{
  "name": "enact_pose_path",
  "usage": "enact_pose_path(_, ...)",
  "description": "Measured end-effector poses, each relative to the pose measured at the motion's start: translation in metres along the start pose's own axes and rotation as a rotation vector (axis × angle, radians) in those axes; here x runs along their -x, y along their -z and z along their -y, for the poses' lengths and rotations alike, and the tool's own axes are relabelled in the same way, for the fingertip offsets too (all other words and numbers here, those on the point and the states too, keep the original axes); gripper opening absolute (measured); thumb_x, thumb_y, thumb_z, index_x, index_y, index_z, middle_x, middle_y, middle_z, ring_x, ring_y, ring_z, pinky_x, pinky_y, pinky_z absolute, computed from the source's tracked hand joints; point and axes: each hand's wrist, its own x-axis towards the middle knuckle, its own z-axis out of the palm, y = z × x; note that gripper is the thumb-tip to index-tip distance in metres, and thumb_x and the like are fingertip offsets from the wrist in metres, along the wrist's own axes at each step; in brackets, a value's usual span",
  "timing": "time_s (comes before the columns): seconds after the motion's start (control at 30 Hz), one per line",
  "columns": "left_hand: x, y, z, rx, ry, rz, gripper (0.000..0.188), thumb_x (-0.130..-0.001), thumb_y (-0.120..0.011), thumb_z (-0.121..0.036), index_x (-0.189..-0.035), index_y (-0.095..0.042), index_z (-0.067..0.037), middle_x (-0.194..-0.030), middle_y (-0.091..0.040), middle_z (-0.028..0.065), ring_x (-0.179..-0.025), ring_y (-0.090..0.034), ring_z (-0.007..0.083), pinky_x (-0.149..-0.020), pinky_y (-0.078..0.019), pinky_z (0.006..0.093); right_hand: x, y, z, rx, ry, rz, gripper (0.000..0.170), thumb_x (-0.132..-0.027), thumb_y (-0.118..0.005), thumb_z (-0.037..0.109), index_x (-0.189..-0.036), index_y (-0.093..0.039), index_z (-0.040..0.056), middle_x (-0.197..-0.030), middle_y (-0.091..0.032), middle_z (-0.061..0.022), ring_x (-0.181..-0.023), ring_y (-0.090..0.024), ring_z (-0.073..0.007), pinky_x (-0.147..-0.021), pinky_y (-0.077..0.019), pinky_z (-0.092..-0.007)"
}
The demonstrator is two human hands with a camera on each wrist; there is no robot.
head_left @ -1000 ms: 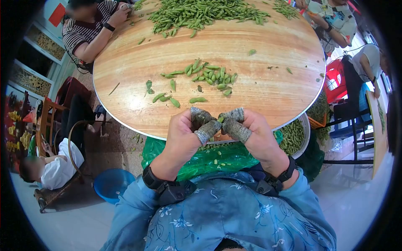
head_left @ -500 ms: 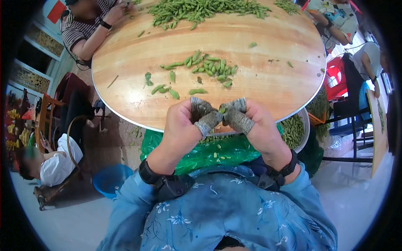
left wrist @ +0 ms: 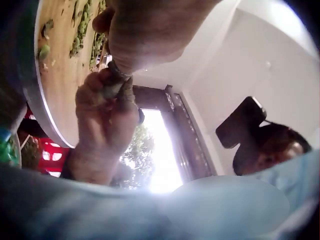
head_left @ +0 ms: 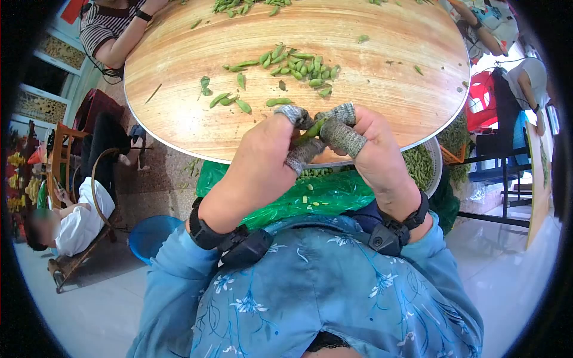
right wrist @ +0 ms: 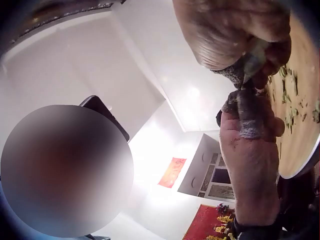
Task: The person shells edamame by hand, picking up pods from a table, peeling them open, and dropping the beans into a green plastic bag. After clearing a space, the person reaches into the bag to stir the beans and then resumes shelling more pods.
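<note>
Both hands meet over the near edge of the round wooden table (head_left: 197, 129), grey knitted covers on thumbs and forefingers. Between the fingertips is a green pod (head_left: 313, 128), partly covered by them. The left hand (head_left: 264, 156) pinches it from the left, and the right hand (head_left: 379, 152) has its thumb and forefinger on its other end. Beyond them lie a small group of pods (head_left: 307, 67) and a single pod (head_left: 278, 102). In the left wrist view the right hand (left wrist: 105, 122) touches the left at the fingertips; the pod is unclear there.
More pods (head_left: 245, 6) lie at the table's far side. Below the near edge are a green plastic bag (head_left: 280, 206) and a basket of pods (head_left: 421, 167). A blue basin (head_left: 152, 237) stands on the floor at left. Other people sit around.
The view has tilted down, and the far pile has mostly left the frame. The hands have moved further over the table, and more of the pod shows between the fingers.
</note>
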Motion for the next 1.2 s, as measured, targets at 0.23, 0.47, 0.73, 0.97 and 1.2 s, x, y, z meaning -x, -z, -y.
enact_pose_path(0.23, 0.008, -0.005, 0.005, -0.229, -0.160, -0.047, 0.024, -0.069, -0.053, 0.004, -0.092, -0.049, 0.001, -0.075, -0.054, 0.0152, -0.068, -0.055, 0.0271, -0.059, -0.0434, 0.0307, 0.007, -0.003, -0.003, 0.078, 0.097, 0.023, 0.006, -0.080, -0.055, 0.004, -0.084, -0.054, 0.0004, -0.076, -0.056, 0.0000, -0.070, -0.050, -0.0057, -0.062, -0.0418, -0.0200)
enact_pose_path(0.47, 0.000, 0.009, 0.001, 0.353, 0.249, 0.120, 0.009, -0.080, -0.053, -0.004, -0.087, -0.054, 0.001, -0.070, -0.054, -0.0001, -0.065, -0.048, 0.0055, -0.057, -0.0407, 0.0215, 0.010, 0.002, -0.003, 0.021, 0.029, 0.045, 0.010, -0.080, -0.054, 0.004, -0.089, -0.053, -0.0019, -0.079, -0.056, -0.0024, -0.075, -0.053, -0.0082, -0.067, -0.0451, -0.0223)
enact_pose_path(0.73, 0.005, 0.011, -0.002, 0.315, 0.298, 0.196, 0.011, -0.078, -0.059, -0.008, -0.082, -0.055, 0.001, -0.073, -0.057, 0.0003, -0.068, -0.051, 0.0055, -0.060, -0.0422, 0.0200, 0.011, 0.001, -0.003, 0.018, 0.019, 0.066, 0.014, -0.081, -0.053, 0.005, -0.093, -0.053, -0.0028, -0.084, -0.057, -0.0044, -0.078, -0.054, -0.0107, -0.072, -0.0464, -0.0251)
enact_pose_path(0.97, 0.003, 0.014, 0.003, 0.577, 0.323, 0.272, 0.010, -0.077, -0.059, -0.006, -0.081, -0.056, 0.002, -0.071, -0.057, 0.0007, -0.065, -0.051, 0.0060, -0.058, -0.0427, 0.0206, 0.011, 0.007, -0.003, 0.030, -0.013, 0.096, 0.011, -0.081, -0.054, 0.006, -0.088, -0.055, -0.0014, -0.077, -0.057, -0.0022, -0.072, -0.053, -0.0088, -0.064, -0.0453, -0.0227)
enact_pose_path(1.2, 0.004, 0.013, -0.011, 0.127, 0.304, 0.106, 0.011, -0.072, -0.063, -0.003, -0.081, -0.060, 0.002, -0.070, -0.060, 0.0020, -0.062, -0.054, 0.0069, -0.055, -0.0437, 0.0208, 0.010, 0.002, -0.007, -0.193, -0.121, 0.105, 0.008, -0.081, -0.054, 0.007, -0.085, -0.056, 0.0006, -0.072, -0.057, -0.0008, -0.067, -0.052, -0.0071, -0.058, -0.0426, -0.0212)
